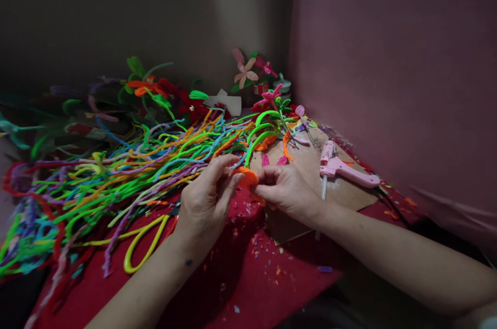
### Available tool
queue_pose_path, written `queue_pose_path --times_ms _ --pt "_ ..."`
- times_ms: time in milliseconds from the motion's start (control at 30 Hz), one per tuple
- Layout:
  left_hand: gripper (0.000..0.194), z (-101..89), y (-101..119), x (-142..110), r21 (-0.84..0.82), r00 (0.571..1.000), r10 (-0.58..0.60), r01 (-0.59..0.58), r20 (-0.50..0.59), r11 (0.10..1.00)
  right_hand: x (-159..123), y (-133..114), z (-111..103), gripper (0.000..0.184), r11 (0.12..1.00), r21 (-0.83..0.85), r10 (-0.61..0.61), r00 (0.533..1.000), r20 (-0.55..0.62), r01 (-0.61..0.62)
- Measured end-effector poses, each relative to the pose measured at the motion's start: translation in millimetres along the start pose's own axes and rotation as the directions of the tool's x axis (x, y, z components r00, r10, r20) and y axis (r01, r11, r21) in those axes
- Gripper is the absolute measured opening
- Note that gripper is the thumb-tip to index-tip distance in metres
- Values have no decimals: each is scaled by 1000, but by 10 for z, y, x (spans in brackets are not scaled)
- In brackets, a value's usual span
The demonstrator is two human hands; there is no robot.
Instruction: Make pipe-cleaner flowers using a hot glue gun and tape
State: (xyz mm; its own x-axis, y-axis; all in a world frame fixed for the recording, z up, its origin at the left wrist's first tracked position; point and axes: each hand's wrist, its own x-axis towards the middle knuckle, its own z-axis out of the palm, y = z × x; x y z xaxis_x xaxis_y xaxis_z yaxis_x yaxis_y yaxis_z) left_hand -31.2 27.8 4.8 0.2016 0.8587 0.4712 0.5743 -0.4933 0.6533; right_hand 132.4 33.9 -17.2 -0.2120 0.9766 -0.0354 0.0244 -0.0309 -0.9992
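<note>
My left hand and my right hand meet over the red cloth, both pinching a small bent piece of orange pipe cleaner between their fingertips. The fingers of each hand are closed on it. A large heap of colourful pipe cleaners lies just left of my left hand. Scissors with yellow handles rest on the cloth under my left forearm.
A pink glue gun lies on a brown cardboard sheet to the right. Finished pipe-cleaner flowers stand at the back by the wall. A pink wall closes the right side. Small cut scraps litter the cloth.
</note>
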Motion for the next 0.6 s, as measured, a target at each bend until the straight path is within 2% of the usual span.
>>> queue_pose_path --times_ms 100,167,300,467,600 --pt "16 -15 -29 0 113 976 218 -218 6 969 -2 12 -13 3 1000 -3 10 1000 9 -10" --pt "14 -21 -38 -1 171 952 307 -304 10 937 -2 13 -19 4 1000 6 6 1000 10 -6" --pt "12 -40 -21 7 280 933 359 -345 1 896 -5 -25 -17 5 997 69 42 999 14 -43" --pt "11 -62 18 21 387 900 435 -401 -2 831 -15 -57 -8 20 948 278 138 987 82 -156" --pt "14 -61 13 -1 466 884 467 -422 21 778 -18 -45 -33 22 931 313 148 978 148 -188"
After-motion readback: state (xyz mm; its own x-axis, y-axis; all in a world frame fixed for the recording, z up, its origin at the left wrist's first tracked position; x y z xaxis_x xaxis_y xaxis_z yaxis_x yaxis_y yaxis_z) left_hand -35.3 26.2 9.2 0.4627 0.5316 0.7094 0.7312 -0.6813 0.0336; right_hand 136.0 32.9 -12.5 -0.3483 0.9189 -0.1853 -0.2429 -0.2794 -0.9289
